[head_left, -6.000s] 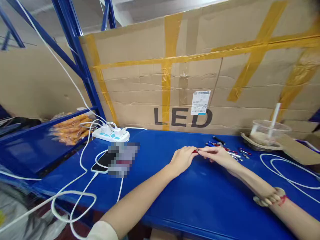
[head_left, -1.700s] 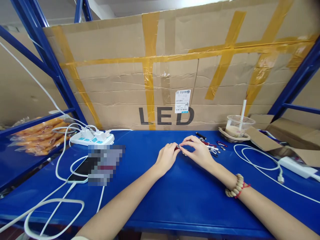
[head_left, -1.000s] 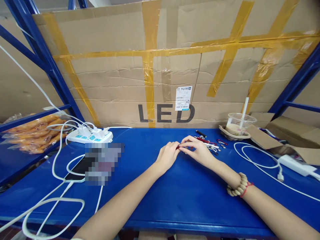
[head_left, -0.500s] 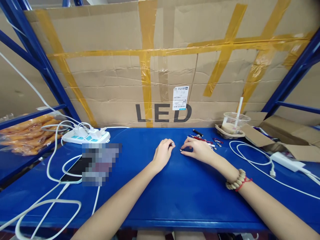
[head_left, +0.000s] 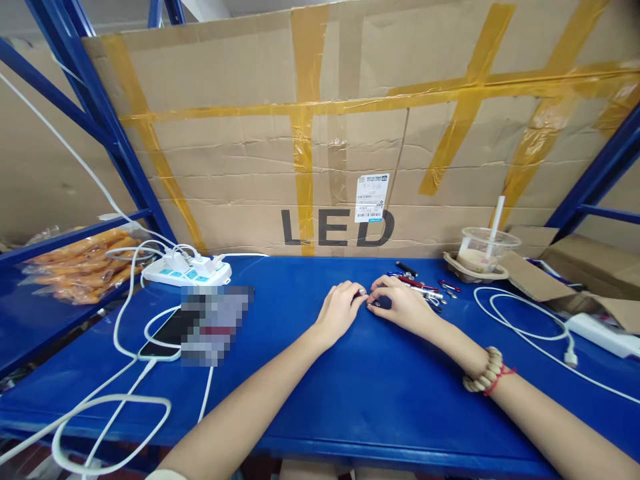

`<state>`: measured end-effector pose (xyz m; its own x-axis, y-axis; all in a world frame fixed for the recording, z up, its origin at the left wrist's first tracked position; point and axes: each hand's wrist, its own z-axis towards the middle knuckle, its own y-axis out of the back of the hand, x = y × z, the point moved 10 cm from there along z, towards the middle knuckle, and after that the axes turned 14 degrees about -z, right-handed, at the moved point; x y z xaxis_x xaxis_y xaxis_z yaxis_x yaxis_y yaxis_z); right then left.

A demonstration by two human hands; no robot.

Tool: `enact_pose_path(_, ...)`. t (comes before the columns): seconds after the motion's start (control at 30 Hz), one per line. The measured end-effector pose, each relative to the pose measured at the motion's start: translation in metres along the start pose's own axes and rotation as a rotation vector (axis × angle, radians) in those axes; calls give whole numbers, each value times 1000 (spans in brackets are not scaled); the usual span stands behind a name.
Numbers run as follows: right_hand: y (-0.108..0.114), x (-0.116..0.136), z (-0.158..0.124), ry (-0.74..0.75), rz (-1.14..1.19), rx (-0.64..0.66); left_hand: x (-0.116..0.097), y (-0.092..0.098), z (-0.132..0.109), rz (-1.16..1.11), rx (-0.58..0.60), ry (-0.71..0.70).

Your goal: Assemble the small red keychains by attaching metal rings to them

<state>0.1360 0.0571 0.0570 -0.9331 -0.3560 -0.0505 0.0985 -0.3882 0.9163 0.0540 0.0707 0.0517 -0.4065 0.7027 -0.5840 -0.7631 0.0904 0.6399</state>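
My left hand (head_left: 341,311) is closed in a pinch over the blue table (head_left: 320,400). A small shiny metallic piece (head_left: 362,292) shows at its fingertips, too small to name. Close on the right, my right hand (head_left: 401,304) pinches another tiny silvery piece (head_left: 377,305) between thumb and fingers. The fingertips of both hands are almost together. Just behind my right hand lies a group of small red, silver, blue and black tube-like parts (head_left: 415,285), partly hidden by that hand. Small clip-like pieces (head_left: 448,285) lie beside them.
A white power strip (head_left: 187,272) with plugs and a phone (head_left: 173,337) on a cable lie at left. At right stand a plastic cup (head_left: 483,250) with a straw in a cardboard holder, a looped white cable (head_left: 520,310) and an open carton (head_left: 585,267). A large cardboard box (head_left: 240,167) walls off the back.
My two hands have come closer together, each with its small piece. The whole view has shifted slightly, so the things appear further right.
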Motion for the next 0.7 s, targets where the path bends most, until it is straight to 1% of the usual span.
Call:
enact_pose_path(0.07, -1, 0, 0, 8, 5, 7, 0, 0, 0, 13, -2, -4)
enact_pose_path(0.13, 4, 0, 1, 0, -5, -33, -1, 1, 0, 27, -10, -6)
enact_pose_path(0.2, 17, -4, 0, -47, 4, -143, -1, 2, 0, 39, -20, -7)
enact_pose_path(0.3, 42, -8, -5, -103, 103, -361, -2, 3, 1, 49, -25, -9)
enact_pose_path(0.37, 49, -5, -7, -75, 173, -429, -3, 2, 1, 52, -16, -16)
enact_pose_path(0.43, 48, 2, -7, -16, 195, -423, -4, 0, 1, 56, 0, -25)
enact_pose_path(0.53, 41, 10, -7, 43, 181, -371, -5, -1, 1, 65, 23, -33)
enact_pose_path(0.7, 35, 13, -3, 65, 189, -253, -6, -2, 0, 77, 41, -31)
